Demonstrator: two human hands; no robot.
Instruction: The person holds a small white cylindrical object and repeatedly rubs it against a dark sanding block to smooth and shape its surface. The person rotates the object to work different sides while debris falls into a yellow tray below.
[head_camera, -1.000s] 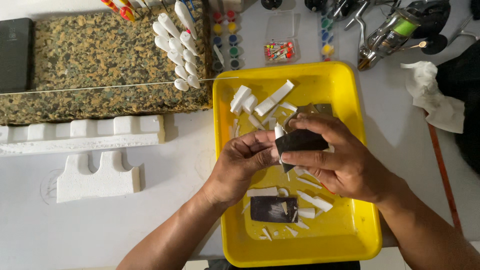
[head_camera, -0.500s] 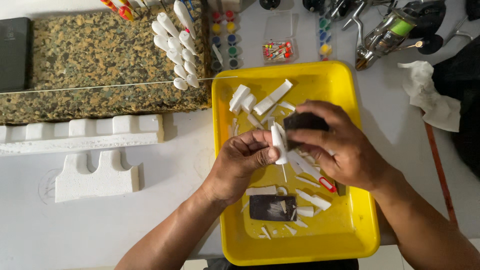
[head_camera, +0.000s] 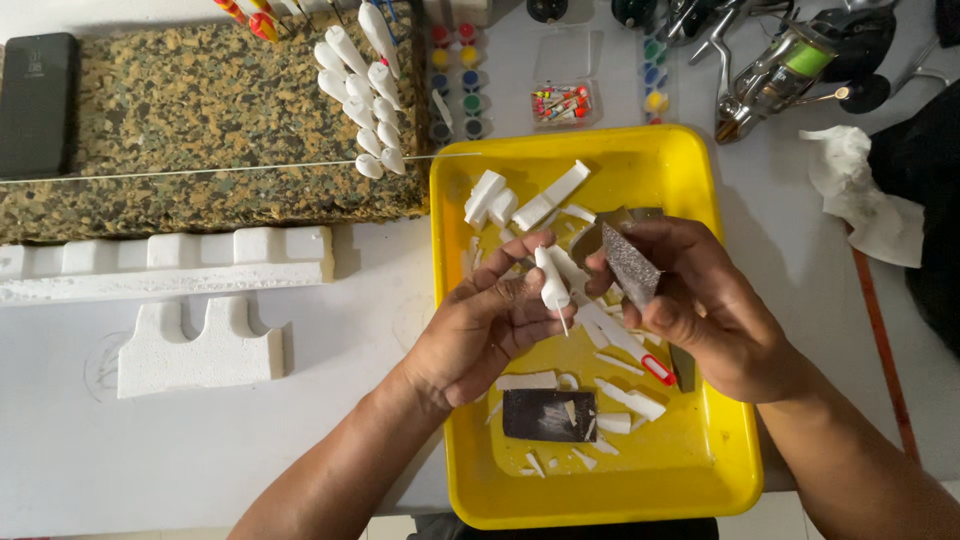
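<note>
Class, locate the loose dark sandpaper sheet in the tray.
In the head view, the dark sandpaper sheet lies flat in the yellow tray, near its front edge, below the left hand.

A black smartphone (head_camera: 36, 103) lies at the far left edge on the speckled foam block (head_camera: 200, 130); its screen is dark. A small clear plastic box (head_camera: 562, 84) with colourful pins inside stands on the table just behind the yellow tray (head_camera: 720, 420).
</note>
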